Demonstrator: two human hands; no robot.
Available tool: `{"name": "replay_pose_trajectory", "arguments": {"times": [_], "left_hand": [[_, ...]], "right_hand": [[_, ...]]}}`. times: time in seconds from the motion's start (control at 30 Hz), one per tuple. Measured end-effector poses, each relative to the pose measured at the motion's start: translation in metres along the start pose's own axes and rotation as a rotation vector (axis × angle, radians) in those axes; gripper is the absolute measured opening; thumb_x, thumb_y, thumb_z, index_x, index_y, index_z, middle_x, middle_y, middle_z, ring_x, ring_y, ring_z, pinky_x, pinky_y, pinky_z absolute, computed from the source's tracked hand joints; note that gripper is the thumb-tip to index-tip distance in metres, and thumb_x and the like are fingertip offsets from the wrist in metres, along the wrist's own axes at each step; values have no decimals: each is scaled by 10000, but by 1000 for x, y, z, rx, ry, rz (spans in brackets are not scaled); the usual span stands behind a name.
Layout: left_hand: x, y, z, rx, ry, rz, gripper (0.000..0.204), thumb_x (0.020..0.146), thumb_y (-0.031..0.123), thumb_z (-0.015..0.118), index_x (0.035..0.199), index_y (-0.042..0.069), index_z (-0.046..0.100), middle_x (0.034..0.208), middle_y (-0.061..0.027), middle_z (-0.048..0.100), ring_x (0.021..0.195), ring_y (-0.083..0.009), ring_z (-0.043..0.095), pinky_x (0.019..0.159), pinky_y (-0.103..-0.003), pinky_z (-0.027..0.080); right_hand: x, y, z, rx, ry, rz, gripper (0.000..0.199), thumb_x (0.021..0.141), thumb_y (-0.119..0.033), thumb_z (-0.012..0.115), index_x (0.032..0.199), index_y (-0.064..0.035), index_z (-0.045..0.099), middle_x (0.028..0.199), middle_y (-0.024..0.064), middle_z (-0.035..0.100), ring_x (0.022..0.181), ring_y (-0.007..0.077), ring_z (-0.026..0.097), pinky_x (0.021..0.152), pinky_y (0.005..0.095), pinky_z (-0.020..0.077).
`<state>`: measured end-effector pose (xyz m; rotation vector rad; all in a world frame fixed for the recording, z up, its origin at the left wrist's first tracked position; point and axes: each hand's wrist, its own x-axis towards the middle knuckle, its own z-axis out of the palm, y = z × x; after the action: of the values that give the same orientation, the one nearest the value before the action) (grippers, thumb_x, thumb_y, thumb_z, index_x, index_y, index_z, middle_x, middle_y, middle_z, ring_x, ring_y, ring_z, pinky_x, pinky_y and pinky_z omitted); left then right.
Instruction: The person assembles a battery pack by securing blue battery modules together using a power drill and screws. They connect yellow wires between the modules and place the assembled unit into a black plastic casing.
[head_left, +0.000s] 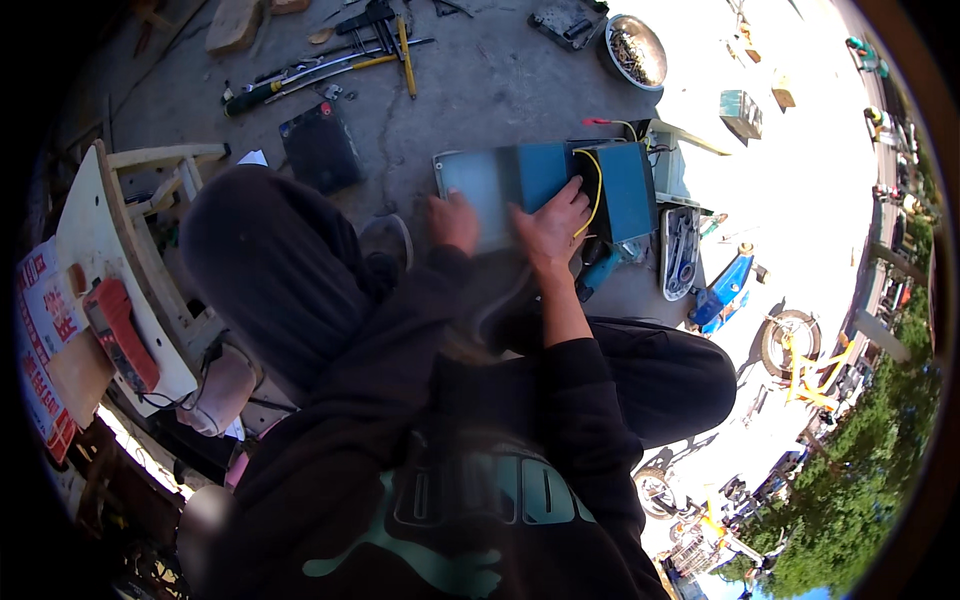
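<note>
On the ground in front of me lies a long, shallow pale-grey case [484, 178], with blue box-shaped blocks at its right end. My left hand [455, 222], slightly blurred, grips the case at its near left corner. The left blue block [543, 176] sits under my right hand [556, 222], whose thumb and fingers close over its near side. A yellow wire [599, 190] loops out beside those fingertips, over the dark gap before the second blue block [628, 192]. What lies beneath my right palm is hidden.
A black battery [320, 147] stands beyond my left knee. Screwdrivers and a hammer [375, 25] lie farther off, near a bowl of small metal parts [636, 52]. To the right are a wrench tray [680, 252] and a blue jack [727, 290]. A red meter [121, 333] rests on a stool [140, 270].
</note>
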<state>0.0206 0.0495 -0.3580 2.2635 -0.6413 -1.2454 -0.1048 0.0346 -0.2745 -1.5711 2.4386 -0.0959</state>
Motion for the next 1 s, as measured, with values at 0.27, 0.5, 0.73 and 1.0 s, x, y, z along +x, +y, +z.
{"name": "replay_pose_trajectory", "arguments": {"times": [0.27, 0.5, 0.73, 1.0], "left_hand": [[0, -8, 2, 50, 37, 12, 515, 1028, 356, 509, 1145, -142, 565, 1191, -380, 606, 1102, -532, 607, 971, -547, 475], [-2, -1, 3, -20, 48, -33, 512, 1030, 349, 512, 1180, -140, 533, 1199, -382, 600, 1159, -516, 586, 1000, -531, 448], [-14, 20, -2, -153, 22, -122, 587, 1021, 408, 526, 1227, -141, 504, 1225, -353, 603, 1176, -463, 604, 1010, -493, 448], [4, 12, -1, -230, 72, -240, 828, 990, 657, 495, 1360, -82, 484, 1378, -238, 544, 1241, -340, 554, 1061, -422, 423]], "right_hand": [[-2, 3, -4, -30, 29, 2, 1093, 659, -393, 894, 1476, 86, 349, 1311, 312, 523, 1201, 480, 538, 1013, 549, 470], [3, 6, -3, -40, 67, -75, 1096, 662, -416, 898, 1468, 94, 360, 1303, 313, 526, 1179, 474, 545, 996, 546, 478], [-5, 6, -7, -138, 38, -66, 1075, 723, -493, 850, 1488, 78, 353, 1319, 309, 513, 1215, 473, 530, 1009, 545, 452], [-27, 7, -191, 251, -1132, -674, 718, 860, -344, 767, 1395, 28, 467, 1269, 216, 594, 1174, 378, 627, 947, 450, 549]]}}
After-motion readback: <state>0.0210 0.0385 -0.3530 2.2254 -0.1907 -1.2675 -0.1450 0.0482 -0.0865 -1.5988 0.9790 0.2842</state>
